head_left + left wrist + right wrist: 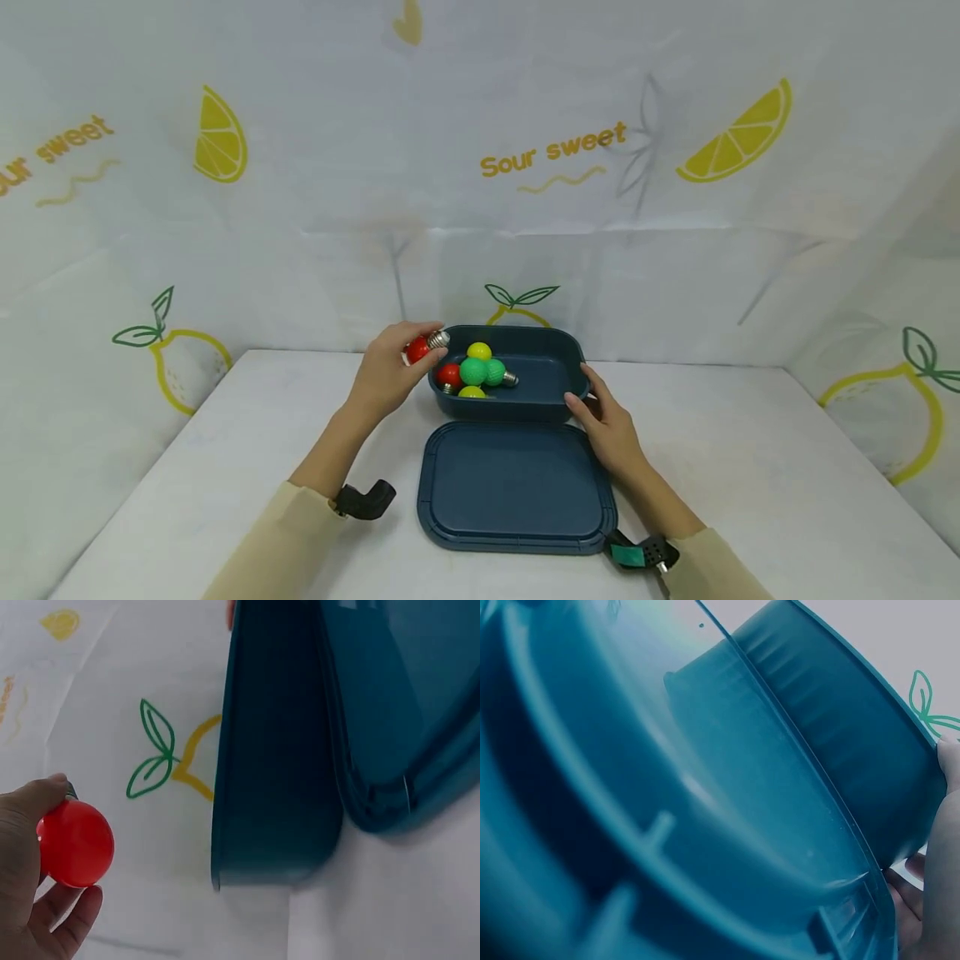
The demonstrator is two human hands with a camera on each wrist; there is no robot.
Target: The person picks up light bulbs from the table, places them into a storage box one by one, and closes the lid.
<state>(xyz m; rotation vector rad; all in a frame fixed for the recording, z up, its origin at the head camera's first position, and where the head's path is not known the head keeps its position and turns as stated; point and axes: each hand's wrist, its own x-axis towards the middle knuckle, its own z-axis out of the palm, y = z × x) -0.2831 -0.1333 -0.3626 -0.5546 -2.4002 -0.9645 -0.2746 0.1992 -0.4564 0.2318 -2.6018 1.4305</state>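
My left hand [384, 377] pinches a red light bulb [417, 350] with a silver screw base, held above the left end of a dark blue box [502, 412]. The left wrist view shows the red bulb [79, 844] between thumb and fingers, apart from the box [274, 750]. Inside the box, at its left side, lie another red bulb [449, 375], green bulbs [473, 371] and yellow bulbs [479, 351]. With my right hand [617, 433] I grip the box's front right corner, thumb at the rim. The right wrist view shows only part of that hand [939, 832].
A dark blue lid [517, 492] lies flat on the white table [750, 492], just in front of the box. Behind stands a white cloth backdrop [450, 200] printed with lemons and lettering. Each wrist wears a black camera mount [366, 502].
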